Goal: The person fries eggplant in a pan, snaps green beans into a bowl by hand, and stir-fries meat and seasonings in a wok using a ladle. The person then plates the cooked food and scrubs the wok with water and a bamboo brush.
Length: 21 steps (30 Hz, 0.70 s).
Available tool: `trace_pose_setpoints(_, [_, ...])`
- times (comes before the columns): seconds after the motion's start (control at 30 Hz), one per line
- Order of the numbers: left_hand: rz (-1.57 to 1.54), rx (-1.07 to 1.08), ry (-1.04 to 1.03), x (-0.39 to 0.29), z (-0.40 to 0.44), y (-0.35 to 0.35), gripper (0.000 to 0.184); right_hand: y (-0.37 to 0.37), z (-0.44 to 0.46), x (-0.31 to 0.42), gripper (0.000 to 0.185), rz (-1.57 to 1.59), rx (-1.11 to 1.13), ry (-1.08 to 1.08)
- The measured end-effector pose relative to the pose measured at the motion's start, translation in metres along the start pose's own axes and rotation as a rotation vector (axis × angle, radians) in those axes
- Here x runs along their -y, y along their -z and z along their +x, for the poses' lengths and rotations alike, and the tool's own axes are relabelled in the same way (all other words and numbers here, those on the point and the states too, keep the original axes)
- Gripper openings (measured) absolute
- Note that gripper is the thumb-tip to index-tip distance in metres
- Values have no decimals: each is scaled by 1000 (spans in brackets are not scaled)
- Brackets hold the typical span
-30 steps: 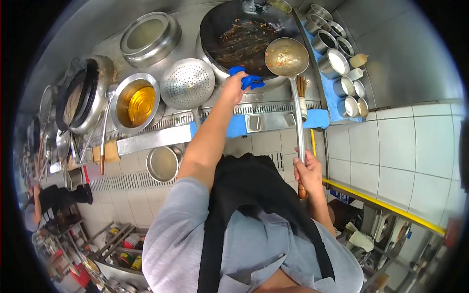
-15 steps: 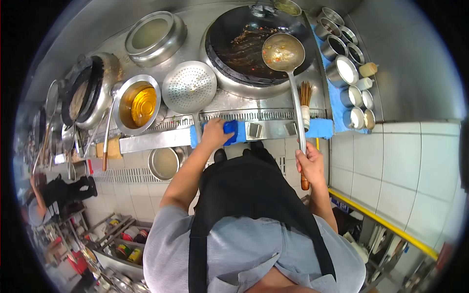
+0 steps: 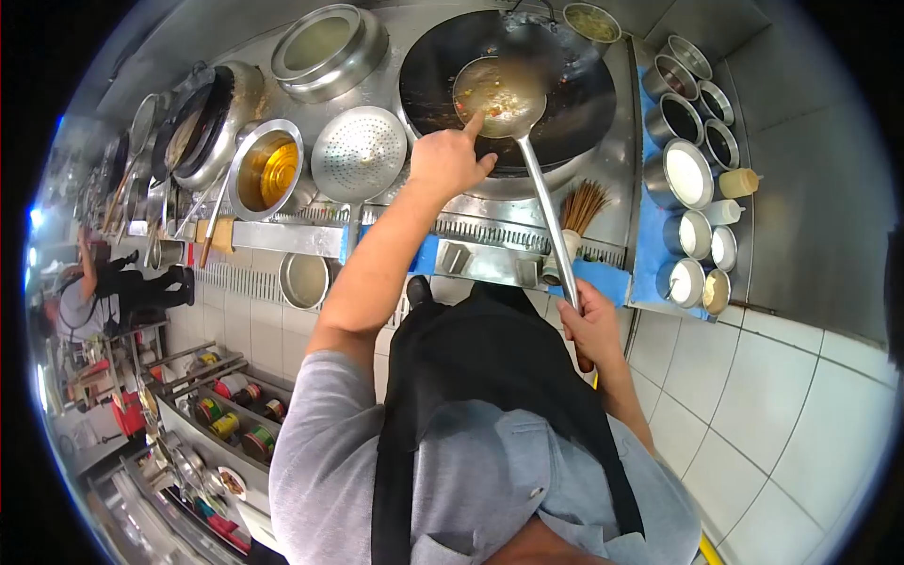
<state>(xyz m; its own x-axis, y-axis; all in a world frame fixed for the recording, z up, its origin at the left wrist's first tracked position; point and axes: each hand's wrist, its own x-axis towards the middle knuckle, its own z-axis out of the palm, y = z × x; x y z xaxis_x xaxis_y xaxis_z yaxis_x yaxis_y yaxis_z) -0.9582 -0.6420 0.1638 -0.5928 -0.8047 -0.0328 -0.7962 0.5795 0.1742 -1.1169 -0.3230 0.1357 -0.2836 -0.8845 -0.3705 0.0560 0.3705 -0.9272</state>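
Note:
My right hand [image 3: 591, 322] is wrapped round the handle of a long metal ladle [image 3: 539, 179]. The ladle's bowl, with liquid and small orange and pale bits in it, is over the black wok [image 3: 586, 108]. My left hand [image 3: 450, 162] reaches over the wok's near side, index finger stretched out and thumb apart, holding nothing. Its fingertip is at the near left rim of the ladle bowl; whether it touches I cannot tell. Part of the bowl's far side is blurred. A blue cloth [image 3: 427, 254] lies on the counter edge under my left forearm.
Left of the wok lie a perforated strainer [image 3: 360, 155] and a pot of yellow oil [image 3: 247, 179]. A bamboo brush [image 3: 584, 205] stands near the ladle handle. Several seasoning containers [image 3: 689, 174] line the right side. Another person [image 3: 85, 301] is at far left.
My left hand has left the blue cloth and moved up to the ladle bowl. The bowl has shifted left over the wok. My right hand still holds the handle. The view has shifted.

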Motion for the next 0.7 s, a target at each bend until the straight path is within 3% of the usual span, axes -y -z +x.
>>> trace_pose_setpoints(0.13, [-39,-28,-79,-7,-10,-11,68,13,3,-4,39,39,24,-33])
trace_pose_setpoints(0.23, [-584,52,57,-12,-20,-4,60,21,11,-13,37,95,39,-85])
trace_pose_setpoints(0.33, [-1536,-45,138,-7,-18,-8,67,32,22,-27,34,120,75,-94])
trace_pose_setpoints(0.4, [-2024,56,263,-7,-30,13,97,37,35,-25,34,133,100,-96])
trace_pose_setpoints(0.6, [-2439,15,-25,-36,-81,95,117,40,59,6,39,345,95,-129])
trace_pose_setpoints(0.7, [-2451,81,-600,-61,-119,134,134,52,103,40,39,297,-40,-42])
